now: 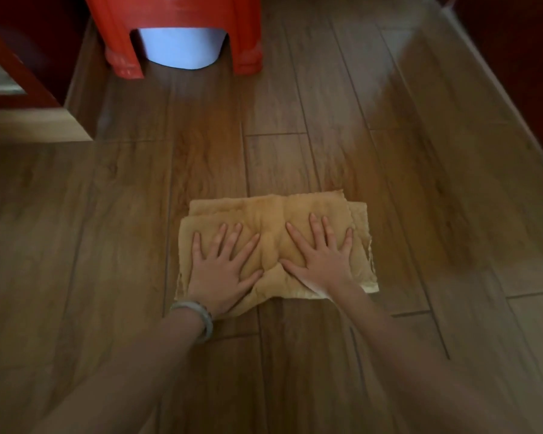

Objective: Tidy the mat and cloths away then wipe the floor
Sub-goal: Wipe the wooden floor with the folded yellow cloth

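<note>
Cloth: a tan, folded cloth [271, 214] lies flat on the wooden floor [107, 230], in the lower middle of the view. Its layers do not line up, so a lower edge sticks out along the far and right sides. A crease runs down its middle, between the two hands.

Left hand: the left hand [223, 272] lies palm down on the left half of the cloth. Its fingers [221, 238] are straight and spread, pressing on the fabric and gripping nothing. The heel of the hand sits at the cloth's near edge.

Right hand: the right hand [322, 261] lies palm down on the right half. Its fingers [314, 228] are also straight and fanned out, flat on the cloth and holding nothing. The two thumbs point toward each other across the crease and stay apart.

Wrist: a pale bracelet [198, 314] circles the left wrist, just behind the cloth's near edge.

Stool: a red plastic stool [176, 14] stands on the floor well beyond the cloth, at the top of the view.

Under the stool: a pale rounded container [181, 48] shows between the stool's legs. It may be a bucket, but only its lower part is visible.

Left side: dark red furniture [19, 64] stands at the upper left, beside the stool.

Right side: a dark red panel [514, 42] runs along the upper right, meeting the floor at a pale skirting strip [483, 67].
</note>
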A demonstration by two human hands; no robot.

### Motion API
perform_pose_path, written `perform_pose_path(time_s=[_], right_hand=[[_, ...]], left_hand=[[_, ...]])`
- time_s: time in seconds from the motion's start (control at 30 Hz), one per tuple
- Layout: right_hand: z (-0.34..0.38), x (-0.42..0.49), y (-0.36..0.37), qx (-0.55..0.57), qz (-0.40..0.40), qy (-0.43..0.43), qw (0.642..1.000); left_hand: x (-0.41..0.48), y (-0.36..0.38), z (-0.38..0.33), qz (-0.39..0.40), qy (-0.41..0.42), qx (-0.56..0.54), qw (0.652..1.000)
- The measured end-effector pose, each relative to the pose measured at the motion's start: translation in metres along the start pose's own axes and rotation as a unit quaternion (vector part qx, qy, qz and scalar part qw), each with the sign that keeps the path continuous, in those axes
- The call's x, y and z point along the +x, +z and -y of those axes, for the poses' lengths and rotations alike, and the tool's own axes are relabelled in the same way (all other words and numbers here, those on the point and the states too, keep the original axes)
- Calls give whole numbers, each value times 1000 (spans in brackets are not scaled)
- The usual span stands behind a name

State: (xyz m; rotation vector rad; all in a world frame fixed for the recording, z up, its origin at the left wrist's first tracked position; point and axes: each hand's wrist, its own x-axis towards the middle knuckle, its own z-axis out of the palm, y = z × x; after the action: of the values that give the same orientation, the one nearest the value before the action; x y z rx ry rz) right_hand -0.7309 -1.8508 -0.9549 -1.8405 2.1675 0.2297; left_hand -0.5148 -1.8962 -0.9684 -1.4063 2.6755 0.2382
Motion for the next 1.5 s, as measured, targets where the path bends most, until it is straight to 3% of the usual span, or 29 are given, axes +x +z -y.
perform_pose_path(time_s=[0.17, 0.43, 0.77, 1.1, 1.5], right_hand=[[-12, 10, -3, -17, -18, -18, 1000], [-121, -69, 22, -32, -43, 14, 998], [-201, 7, -11, -34, -51, 29, 998], [-222, 106, -55, 0, 33, 32, 999], [-221, 92, -46, -34, 12, -95, 995]], left_hand=[[14, 1, -7, -11, -1, 12, 1000], [4, 3, -96, 19, 128, -13, 992], [111, -13, -145, 2, 75, 6, 997], [197, -25, -150, -8, -14, 19, 1000], [123, -24, -161, 67, -56, 14, 996]])
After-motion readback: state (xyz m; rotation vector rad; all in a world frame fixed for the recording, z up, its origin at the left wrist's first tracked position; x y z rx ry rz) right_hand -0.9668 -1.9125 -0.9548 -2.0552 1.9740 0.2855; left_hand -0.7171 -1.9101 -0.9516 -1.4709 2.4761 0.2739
